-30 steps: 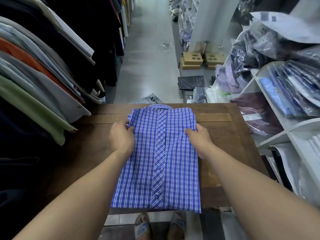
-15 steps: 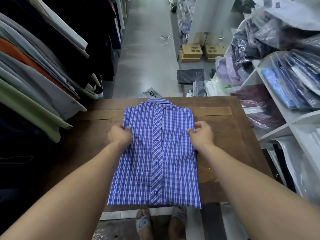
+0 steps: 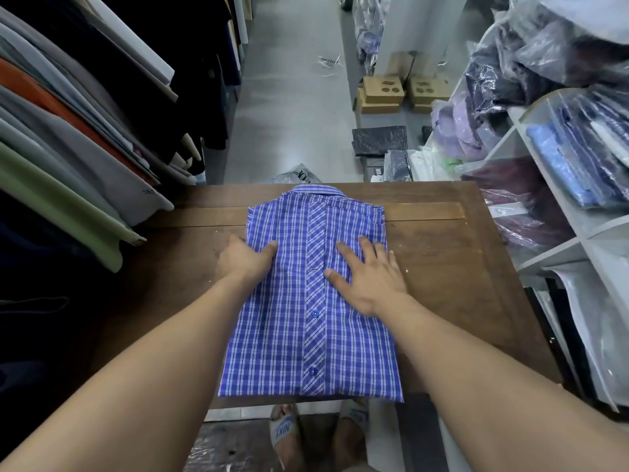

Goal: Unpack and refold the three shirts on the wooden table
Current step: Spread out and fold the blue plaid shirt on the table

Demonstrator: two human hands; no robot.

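Perhaps left hand [image 3: 243, 260] grips shirt [image 3: 306, 335]; right hand [image 3: 369, 279] presses
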